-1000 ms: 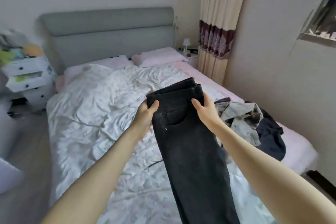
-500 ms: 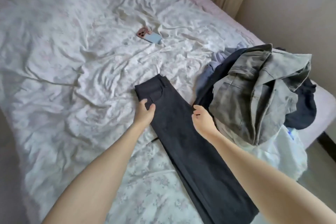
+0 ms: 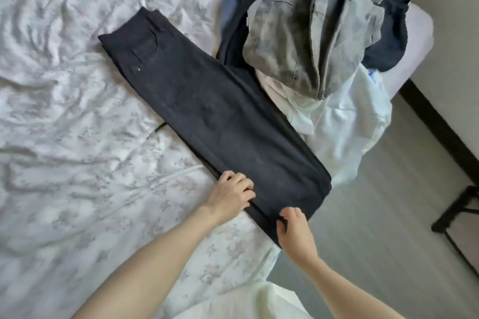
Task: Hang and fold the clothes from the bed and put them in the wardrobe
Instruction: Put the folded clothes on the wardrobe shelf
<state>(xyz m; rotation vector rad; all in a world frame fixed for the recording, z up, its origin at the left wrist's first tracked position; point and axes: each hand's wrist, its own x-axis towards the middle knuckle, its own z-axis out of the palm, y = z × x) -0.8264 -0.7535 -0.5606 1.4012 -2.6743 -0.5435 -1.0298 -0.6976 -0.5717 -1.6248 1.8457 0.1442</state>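
Here both hands' curled fingers [image 3: 239, 184] grip the dark trousers' [image 3: 215, 111] hem on the bed [image 3: 64, 111].

Black jeans [image 3: 220, 116], folded lengthwise, are laid flat diag. across the bed [image 3: 64, 124]: waistband far-left, hems near-right at the bed edge. Unfolded clothes pile [image 3: 318, 28] is heaped far-right, touching the jeans.
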